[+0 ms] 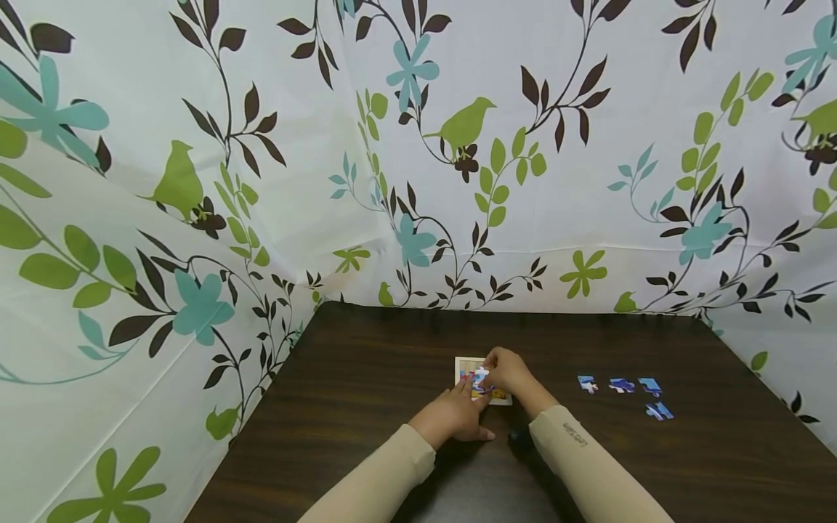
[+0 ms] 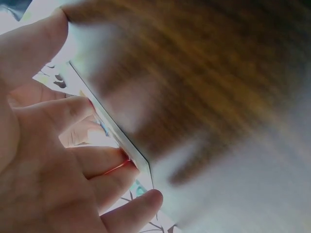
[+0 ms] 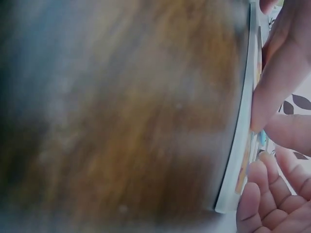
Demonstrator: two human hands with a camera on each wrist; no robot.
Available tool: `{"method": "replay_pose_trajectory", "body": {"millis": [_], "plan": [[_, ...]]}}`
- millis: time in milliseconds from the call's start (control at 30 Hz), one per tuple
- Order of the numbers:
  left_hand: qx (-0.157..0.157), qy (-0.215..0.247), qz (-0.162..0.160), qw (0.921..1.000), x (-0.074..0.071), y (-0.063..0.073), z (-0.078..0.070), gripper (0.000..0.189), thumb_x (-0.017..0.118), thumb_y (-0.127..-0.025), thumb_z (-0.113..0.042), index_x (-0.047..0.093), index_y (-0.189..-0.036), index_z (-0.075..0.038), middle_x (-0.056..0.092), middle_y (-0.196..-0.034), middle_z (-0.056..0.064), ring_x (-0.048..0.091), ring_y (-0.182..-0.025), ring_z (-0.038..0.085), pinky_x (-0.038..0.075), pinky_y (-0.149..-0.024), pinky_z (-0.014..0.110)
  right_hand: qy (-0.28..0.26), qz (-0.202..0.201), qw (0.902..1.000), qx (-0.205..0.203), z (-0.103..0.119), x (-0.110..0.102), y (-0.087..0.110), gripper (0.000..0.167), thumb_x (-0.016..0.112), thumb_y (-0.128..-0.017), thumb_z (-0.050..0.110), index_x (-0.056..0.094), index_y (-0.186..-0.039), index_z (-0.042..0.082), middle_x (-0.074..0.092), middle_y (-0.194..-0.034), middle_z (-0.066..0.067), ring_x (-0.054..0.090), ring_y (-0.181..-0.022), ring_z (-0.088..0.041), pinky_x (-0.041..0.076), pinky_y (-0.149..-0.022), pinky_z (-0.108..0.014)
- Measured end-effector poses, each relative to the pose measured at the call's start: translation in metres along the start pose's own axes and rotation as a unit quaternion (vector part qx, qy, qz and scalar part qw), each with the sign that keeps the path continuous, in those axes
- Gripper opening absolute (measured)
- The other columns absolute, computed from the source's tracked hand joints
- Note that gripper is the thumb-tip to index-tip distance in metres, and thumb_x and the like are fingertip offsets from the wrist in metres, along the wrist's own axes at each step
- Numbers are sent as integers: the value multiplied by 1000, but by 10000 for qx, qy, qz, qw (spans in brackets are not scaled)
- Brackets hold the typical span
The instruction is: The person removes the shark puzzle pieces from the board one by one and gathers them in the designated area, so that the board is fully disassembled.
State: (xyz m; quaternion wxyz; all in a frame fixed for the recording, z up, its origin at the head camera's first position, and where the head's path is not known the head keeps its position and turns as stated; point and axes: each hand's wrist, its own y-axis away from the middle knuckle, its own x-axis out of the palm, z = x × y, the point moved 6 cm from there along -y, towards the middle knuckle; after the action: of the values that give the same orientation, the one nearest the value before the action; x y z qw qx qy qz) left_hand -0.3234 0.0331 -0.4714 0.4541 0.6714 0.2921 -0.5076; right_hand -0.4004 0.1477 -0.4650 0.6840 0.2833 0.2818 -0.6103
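A small jigsaw puzzle in a pale wooden frame tray (image 1: pixel 462 361) lies on the dark table, its lower part filled with colourful pieces. My left hand (image 1: pixel 454 415) rests on the tray's left and near side, fingers extended over the pieces and thumb out toward the right. In the left wrist view, the left fingers (image 2: pixel 109 160) reach over the tray's edge. My right hand (image 1: pixel 508 372) is bent over the tray's right side and pinches a white-and-blue puzzle piece (image 1: pixel 481 374) with its fingertips. Fingers overlap much of the puzzle.
To the right lie several loose blue-and-white puzzle pieces, among them a dark blue one (image 1: pixel 621 386) and a nearer one (image 1: pixel 659 411). A small black object (image 1: pixel 519 438) sits under the right forearm. Patterned cloth (image 1: pixel 458 254) hangs behind the table.
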Motion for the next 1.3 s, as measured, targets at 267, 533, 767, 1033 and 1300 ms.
{"method": "replay_pose_trajectory", "body": {"millis": [267,533,767,1033,1300], "plan": [[-24,42,-4,10000,-1,-1,-1,79,61,-87,-66,31,-155,-39,19,-166,11,20,-153,25,31,-120,45,-651,-9,9977,-204,-3,-4,-1,18,75,-82,5,69,-99,4,60,-87,-8,54,-77,-21,45,-63,-29],[-47,82,-24,10000,-2,0,-2,78,62,-87,-65,33,-155,-38,20,-166,11,20,-153,25,31,-120,44,-1381,-18,9899,-334,-9,-21,-1,13,70,-89,6,73,-100,0,68,-93,-12,64,-82,-19,59,-73,-36],[-122,100,-96,9998,-3,1,-2,79,63,-86,-65,35,-154,-37,22,-165,12,21,-153,25,30,-120,43,-1742,59,9841,-336,-36,-58,6,22,69,-91,8,72,-108,-5,71,-101,-15,65,-83,-15,60,-77,-35],[-98,-20,-164,9998,-3,1,-2,79,63,-86,-65,35,-154,-36,22,-165,13,23,-153,26,31,-119,43,-1320,-133,9912,-6,-95,-127,39,37,68,-95,21,67,-119,-7,72,-103,-11,67,-87,-13,59,-82,-39],[-20,-106,-154,9998,-1,-1,-3,81,62,-86,-67,34,-155,-36,20,-165,14,22,-153,27,31,-120,44,-825,-329,9945,555,-158,-177,70,46,65,-97,29,63,-124,-9,70,-113,-19,69,-96,-20,58,-86,-45]]}}
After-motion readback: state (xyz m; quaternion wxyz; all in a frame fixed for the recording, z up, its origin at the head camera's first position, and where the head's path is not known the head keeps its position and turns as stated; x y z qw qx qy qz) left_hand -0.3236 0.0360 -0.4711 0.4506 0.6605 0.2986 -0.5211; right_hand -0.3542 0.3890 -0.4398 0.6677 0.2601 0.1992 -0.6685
